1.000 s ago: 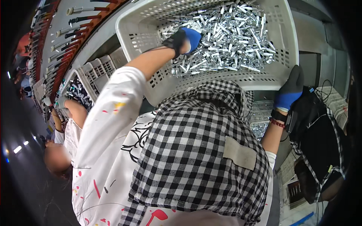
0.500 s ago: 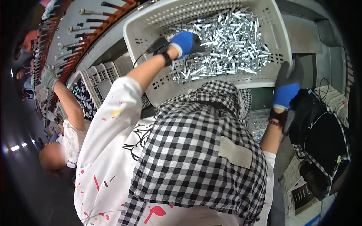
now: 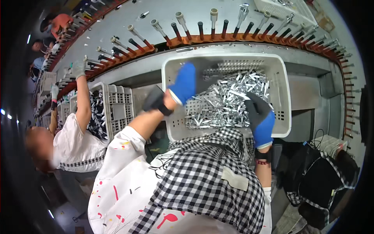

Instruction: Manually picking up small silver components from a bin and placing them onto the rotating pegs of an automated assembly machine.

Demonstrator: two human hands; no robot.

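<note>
Head view looks down on a white perforated plastic crate (image 3: 281, 84) holding a heap of small shiny metal tubes (image 3: 228, 103), piled toward its near wall and right side. Left hand (image 3: 183, 82), in a blue glove, hovers raised over the crate's left edge; whether it holds anything cannot be told. Right hand (image 3: 260, 117), gloved blue and dark, presses down into the heap near the crate's near-right corner, fingers buried, grasp unclear. These tubes look light, stiff and slippery, likely best scooped by the handful or pinched mid-length.
</note>
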